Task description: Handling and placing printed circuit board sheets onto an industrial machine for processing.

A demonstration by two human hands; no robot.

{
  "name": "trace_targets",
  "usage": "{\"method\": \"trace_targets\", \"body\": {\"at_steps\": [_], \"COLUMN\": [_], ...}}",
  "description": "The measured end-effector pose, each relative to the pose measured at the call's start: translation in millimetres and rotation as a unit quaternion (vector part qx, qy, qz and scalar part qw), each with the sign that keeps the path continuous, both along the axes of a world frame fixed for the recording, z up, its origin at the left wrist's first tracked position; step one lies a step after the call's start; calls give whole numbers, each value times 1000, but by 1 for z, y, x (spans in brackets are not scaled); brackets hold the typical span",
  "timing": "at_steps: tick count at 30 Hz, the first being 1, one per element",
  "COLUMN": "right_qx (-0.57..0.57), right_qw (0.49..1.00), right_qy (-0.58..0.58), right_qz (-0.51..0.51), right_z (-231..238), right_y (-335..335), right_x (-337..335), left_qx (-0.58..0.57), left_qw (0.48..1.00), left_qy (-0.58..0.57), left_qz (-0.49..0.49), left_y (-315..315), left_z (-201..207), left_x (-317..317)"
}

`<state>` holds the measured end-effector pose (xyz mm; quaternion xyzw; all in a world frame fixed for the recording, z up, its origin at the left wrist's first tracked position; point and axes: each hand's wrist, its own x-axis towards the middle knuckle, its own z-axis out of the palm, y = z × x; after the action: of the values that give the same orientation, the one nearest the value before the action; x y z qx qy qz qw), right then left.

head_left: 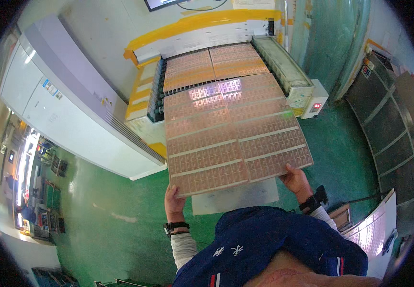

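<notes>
A large copper-coloured circuit board panel [209, 154], patterned with rows of small repeated shapes and pale strips, spans the space between my hands. A lengthwise seam runs down its middle; I cannot tell whether it is one sheet or two side by side. My left hand [174, 201] grips its near left corner, and my right hand [295, 180] grips the near right corner, thumb on top. The panel's far end lies at the mouth of a roller conveyor [156, 93]. Behind it, two similar copper panels [187, 69] rest side by side on the conveyor.
A tall white cabinet unit [73, 112] stands left of the conveyor. A control box [315, 99] with a red display is fixed at the conveyor's right. Dark framed racks [384, 119] lean at the right, near a shiny sheet [369, 232]. A pale sheet [235, 197] shows beneath the panel.
</notes>
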<state>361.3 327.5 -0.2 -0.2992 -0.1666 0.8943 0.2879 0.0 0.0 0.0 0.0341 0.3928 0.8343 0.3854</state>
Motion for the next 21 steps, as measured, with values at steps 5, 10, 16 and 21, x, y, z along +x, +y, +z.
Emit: {"method": "trace_targets", "body": {"at_steps": [5, 10, 16, 21], "right_qx": [-13, -15, 15, 20], "right_qw": [1000, 1000, 1000, 1000], "right_qy": [5, 15, 5, 16], "right_qz": [-24, -16, -9, 6], "right_z": [8, 12, 5, -4], "right_y": [1, 6, 12, 16], "right_x": [-11, -20, -26, -26], "left_qx": [52, 66, 83, 90], "left_qw": [998, 997, 995, 994], "left_qy": [18, 22, 5, -31], "left_qz": [-7, 20, 46, 55], "left_y": [10, 12, 11, 7], "left_z": [19, 26, 31, 14], "left_x": [8, 6, 2, -8]}}
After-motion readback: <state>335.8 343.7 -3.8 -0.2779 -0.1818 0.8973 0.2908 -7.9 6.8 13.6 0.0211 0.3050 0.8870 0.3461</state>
